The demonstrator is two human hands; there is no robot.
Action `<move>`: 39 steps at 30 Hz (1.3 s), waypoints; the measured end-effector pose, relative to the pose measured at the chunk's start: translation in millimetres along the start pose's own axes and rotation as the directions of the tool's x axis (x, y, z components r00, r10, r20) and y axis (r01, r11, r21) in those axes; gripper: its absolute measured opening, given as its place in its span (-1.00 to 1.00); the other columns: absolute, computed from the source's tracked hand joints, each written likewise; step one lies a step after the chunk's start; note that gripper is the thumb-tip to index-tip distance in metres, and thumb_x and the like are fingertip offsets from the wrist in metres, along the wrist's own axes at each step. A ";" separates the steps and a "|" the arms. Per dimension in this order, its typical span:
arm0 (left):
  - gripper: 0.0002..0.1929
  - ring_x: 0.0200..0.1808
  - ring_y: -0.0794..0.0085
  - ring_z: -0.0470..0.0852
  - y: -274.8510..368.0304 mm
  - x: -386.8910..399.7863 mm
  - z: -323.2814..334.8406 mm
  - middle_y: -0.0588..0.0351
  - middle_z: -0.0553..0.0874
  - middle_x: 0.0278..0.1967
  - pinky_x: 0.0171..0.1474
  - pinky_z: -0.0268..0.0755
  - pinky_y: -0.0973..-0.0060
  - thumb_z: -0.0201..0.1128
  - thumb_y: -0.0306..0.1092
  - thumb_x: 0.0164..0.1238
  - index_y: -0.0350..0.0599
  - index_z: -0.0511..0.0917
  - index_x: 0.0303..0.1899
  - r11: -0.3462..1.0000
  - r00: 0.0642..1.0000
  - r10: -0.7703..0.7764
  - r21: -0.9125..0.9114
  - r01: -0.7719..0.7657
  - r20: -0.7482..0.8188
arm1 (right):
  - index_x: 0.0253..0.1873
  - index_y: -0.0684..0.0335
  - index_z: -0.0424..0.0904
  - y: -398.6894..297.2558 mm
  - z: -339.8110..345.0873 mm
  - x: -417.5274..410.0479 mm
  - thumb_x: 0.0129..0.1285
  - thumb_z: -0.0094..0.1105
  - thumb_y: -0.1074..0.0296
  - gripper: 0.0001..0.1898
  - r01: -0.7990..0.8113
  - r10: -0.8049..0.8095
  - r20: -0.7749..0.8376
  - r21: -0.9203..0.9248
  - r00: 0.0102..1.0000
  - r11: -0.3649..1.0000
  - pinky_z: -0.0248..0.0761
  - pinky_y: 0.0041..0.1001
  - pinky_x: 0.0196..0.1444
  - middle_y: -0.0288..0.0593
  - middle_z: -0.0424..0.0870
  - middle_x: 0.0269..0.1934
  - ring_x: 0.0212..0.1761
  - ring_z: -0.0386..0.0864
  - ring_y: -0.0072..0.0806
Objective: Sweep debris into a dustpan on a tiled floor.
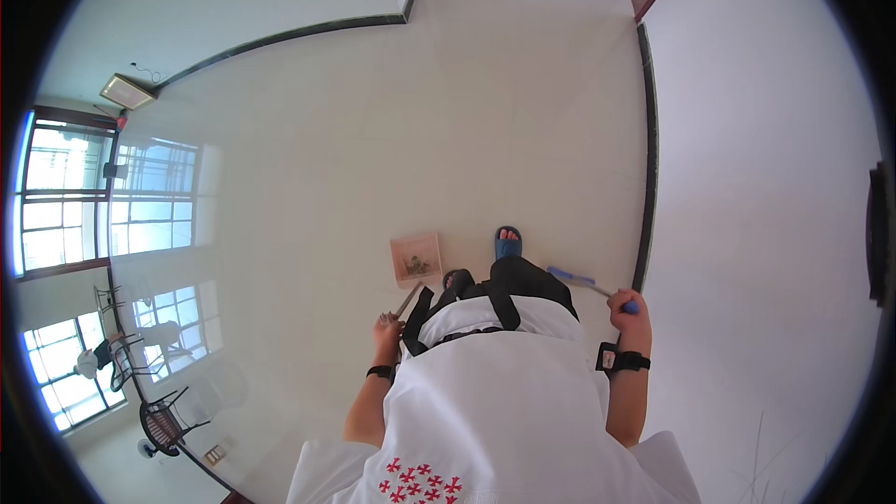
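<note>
My left hand (pixel 388 330) grips the handle (pixel 409 299) of a long-handled dustpan. Its pink pan (pixel 416 252) rests on the floor ahead of me to the left, with a small heap of dark debris (pixel 417 265) inside. In my right hand (pixel 628 308), by the right wall, is a broom with a blue grip end (pixel 631 307). The broom's blue head (pixel 570 275) is low, beside my right leg, and its bristles are hard to make out. Part of the broom's stick shows between head and hand.
Glossy pale floor tiles (pixel 518 133) spread ahead. A dark skirting (pixel 647 154) borders the white wall on the right. Along the left side stand a chair (pixel 162 427), a small fan (pixel 147 448) and a leaning frame (pixel 128 92). My foot in a blue slipper (pixel 508 243) is forward.
</note>
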State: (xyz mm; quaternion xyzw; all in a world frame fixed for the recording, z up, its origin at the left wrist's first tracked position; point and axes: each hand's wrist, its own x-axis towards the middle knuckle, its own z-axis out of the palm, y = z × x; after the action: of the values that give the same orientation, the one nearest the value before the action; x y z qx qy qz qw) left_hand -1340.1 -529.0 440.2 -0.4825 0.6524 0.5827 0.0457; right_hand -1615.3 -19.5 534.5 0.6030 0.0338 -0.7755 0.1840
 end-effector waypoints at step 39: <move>-0.74 -0.43 0.41 0.66 -80.0 53.4 -15.4 0.11 0.66 -0.48 -0.25 0.50 0.41 0.26 -0.35 -0.01 -0.19 0.60 -0.23 0.999 0.989 -0.022 0.034 0.017 0.144 | -0.26 0.48 0.40 99.3 -332.2 -75.9 0.22 0.03 0.56 -0.92 0.693 -0.686 0.340 -0.640 0.643 0.332 0.52 -0.54 -0.34 -0.22 0.41 -0.50 -0.42 0.51 -0.40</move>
State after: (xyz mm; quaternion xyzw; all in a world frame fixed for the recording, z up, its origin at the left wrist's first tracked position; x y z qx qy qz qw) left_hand -1306.1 -560.6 354.5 -0.4446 0.6521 0.6047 0.1065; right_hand -1260.8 -2.1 533.4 0.4019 0.5875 -0.6997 0.0608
